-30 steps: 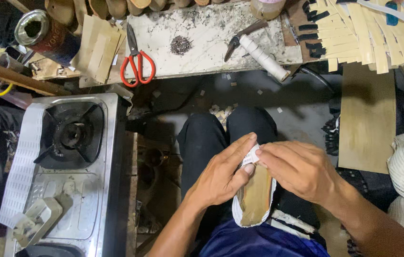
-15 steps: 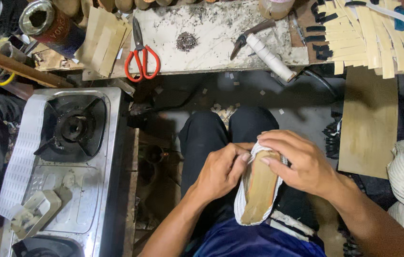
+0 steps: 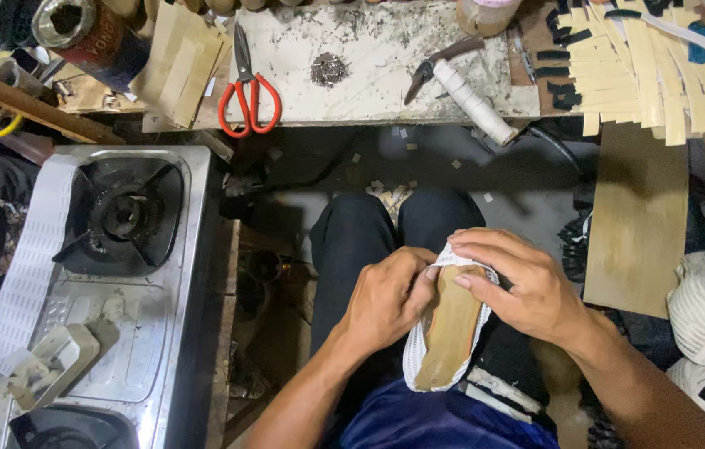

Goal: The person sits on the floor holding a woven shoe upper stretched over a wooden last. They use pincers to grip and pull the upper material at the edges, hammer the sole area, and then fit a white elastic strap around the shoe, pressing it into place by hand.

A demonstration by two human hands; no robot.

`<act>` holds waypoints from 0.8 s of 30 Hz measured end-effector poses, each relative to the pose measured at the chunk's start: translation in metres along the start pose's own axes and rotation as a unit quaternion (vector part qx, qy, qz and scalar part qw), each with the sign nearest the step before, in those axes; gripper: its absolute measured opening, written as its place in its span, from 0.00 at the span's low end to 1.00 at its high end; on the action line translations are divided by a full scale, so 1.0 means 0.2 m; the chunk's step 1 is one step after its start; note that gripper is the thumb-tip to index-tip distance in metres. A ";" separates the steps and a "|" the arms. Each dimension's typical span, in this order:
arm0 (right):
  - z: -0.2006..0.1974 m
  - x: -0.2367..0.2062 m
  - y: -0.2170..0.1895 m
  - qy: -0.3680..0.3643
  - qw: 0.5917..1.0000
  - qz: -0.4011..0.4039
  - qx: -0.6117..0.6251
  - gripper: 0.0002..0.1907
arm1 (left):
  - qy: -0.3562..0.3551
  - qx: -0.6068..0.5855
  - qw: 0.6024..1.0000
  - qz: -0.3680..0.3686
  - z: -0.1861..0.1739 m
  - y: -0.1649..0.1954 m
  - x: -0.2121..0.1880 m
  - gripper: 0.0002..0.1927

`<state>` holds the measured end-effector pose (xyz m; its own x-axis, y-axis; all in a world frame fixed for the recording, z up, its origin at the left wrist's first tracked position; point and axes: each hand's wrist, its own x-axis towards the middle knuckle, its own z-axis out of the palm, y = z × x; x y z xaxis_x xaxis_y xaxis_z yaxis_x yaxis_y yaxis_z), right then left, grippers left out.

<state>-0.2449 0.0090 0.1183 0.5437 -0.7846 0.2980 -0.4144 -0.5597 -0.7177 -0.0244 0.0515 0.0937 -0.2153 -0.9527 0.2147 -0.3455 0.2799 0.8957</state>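
Shoe: a white mesh shoe (image 3: pixel 450 326) with a tan sole turned up lies on the person's lap, between both hands, over the dark trousers.
Long axis: it runs from the toe, far from the body near the fingers, down to the heel near the blue shirt, with a slight tilt to the left.
Left hand: the left hand (image 3: pixel 386 298) is at the left edge of the toe; its fingers are curled and pressed together on the mesh rim, like a pinch.
Right hand: the right hand (image 3: pixel 523 287) lies over the toe from the right side; the fingers are bent over the rim and press on it, the thumb is hidden.
Nearer hand: both touch the shoe at the toe end; the heel end is free.
Grip direction: the rest of the shoe lies toward the body from both grips.
Bench: red scissors (image 3: pixel 246 93), a hammer (image 3: pixel 462 79) and tan strips (image 3: pixel 648 66) lie far in front, well apart from the hands.
Left side: a gas stove (image 3: pixel 115 274) stands beside the left knee.
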 end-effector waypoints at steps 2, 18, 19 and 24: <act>0.00 0.01 -0.01 0.001 1.000 0.005 0.006 0.19 | 0.018 -0.056 0.998 -0.006 0.02 -0.02 -0.01 0.08; 0.31 -0.69 0.09 -0.281 0.937 0.123 -0.168 0.32 | 0.002 -0.201 0.972 -0.120 -0.11 -0.33 0.00 0.33; 0.32 -0.73 0.09 -0.288 0.932 0.173 -0.136 0.33 | -0.003 -0.221 0.965 -0.138 -0.12 -0.33 0.01 0.33; 0.23 -0.83 0.12 -0.344 0.840 0.416 -0.047 0.26 | 0.046 -0.097 0.991 -0.078 -0.14 -0.27 0.03 0.33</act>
<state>-0.3109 0.1378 0.0236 0.3166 -0.5921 -0.7411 -0.8987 0.0627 -0.4341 0.0183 0.0281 0.0576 -0.0870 -0.9917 0.0949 -0.1837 0.1096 0.9768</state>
